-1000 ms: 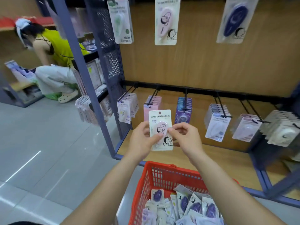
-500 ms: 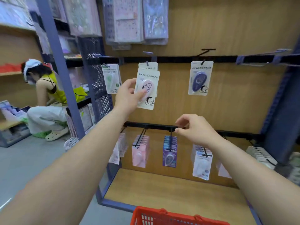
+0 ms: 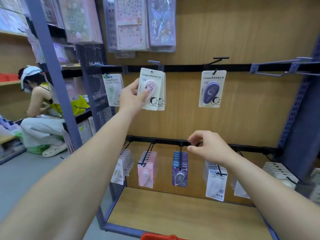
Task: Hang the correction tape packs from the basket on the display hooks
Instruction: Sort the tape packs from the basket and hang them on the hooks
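Foreground, below the front edge of the shelf (image 3: 173, 215): rim of red basket (image 3: 159, 237). Midway, just before the lower rail (image 3: 164, 141): right hand (image 3: 210, 148), fingers loosely curled, holding nothing, probably free to steady. Farthest, under the left half of the upper rail (image 3: 183, 68): pink correction tape pack (image 3: 152, 78) pinched at its left edge by left hand (image 3: 132, 98), thumb on blister. Leaves top hole clear for hook (image 3: 153, 62); matching packs (image 3: 163, 96) hanging just behind.
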